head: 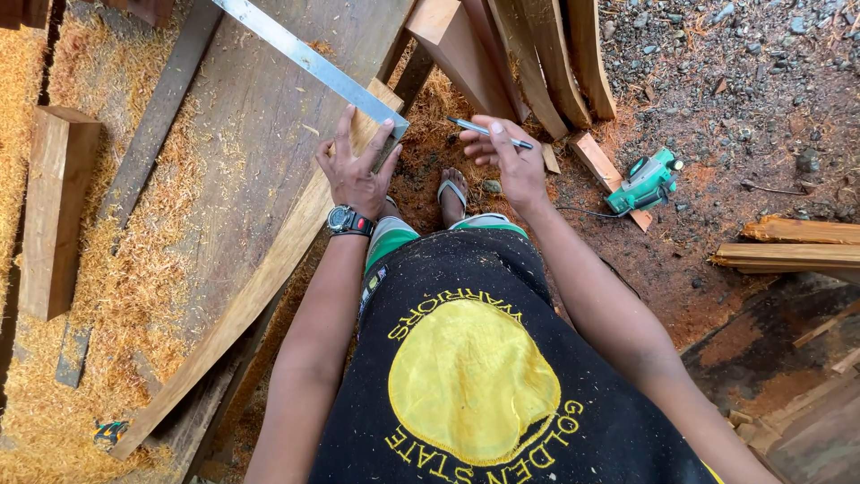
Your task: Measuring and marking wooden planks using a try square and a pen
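Item 1, far out to the left of my left hand: a squared wooden block (pixel 55 211), lying on its own in the sawdust (pixel 116 296), well apart from everything I am handling.

Item 2, between that block and my left hand: a wide grey workbench top (pixel 260 116), strewn with shavings.

Item 3, under my left hand and running away down-left from it: a long curved plank (pixel 242 309), pale brown, resting along the bench edge.

Item 4, left hand (pixel 356 170): fingers spread wide, palm pressed down flat on the upper end of the plank; a wristwatch (pixel 348 220) sits on the wrist (dark case, red detail).

Item 5, just above the left fingertips: a metal straightedge (pixel 309 61), its near end touching the plank top by the index and middle fingers, the rest slanting up-left out of view.

Item 6, right hand (pixel 506 157): thumb and fingers pinching a pen (pixel 488 132), which lies nearly level with its tip pointing toward the left hand. This hand is off the plank, held in the air over the ground.

Item 7, above the right hand: a lean of curved timber pieces (pixel 524 54).

Item 8, to the right of the right hand: a green electric planer (pixel 647 182) on the dirt, its cord trailing back toward me.
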